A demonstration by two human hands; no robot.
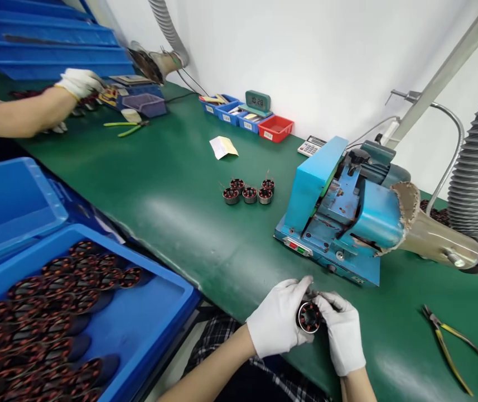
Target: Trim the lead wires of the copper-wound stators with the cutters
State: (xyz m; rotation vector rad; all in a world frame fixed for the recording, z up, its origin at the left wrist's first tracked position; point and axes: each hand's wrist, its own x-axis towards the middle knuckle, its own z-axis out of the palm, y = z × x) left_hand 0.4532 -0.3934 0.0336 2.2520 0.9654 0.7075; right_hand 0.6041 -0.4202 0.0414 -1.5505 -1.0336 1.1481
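My left hand (278, 318), in a white glove, is closed around a motor stator (309, 317), a dark ring with copper windings inside. The stator's open face is turned up toward me, above the near edge of the green table. My right hand (341, 329), also gloved, has its thumb and fingers pinched together at the stator's right rim; whether a wire lies between them is too small to see. Beyond my hands, several similar stators (250, 194) stand grouped on the table, thin wires sticking up from some.
A blue machine (331, 218) with a metal duct (443, 240) stands ahead. Yellow-handled cutters (448, 340) lie at right. A blue tray (146, 312) of stators is at left. A co-worker's gloved hand (78, 84) works at far left. Small bins (275, 128) line the wall.
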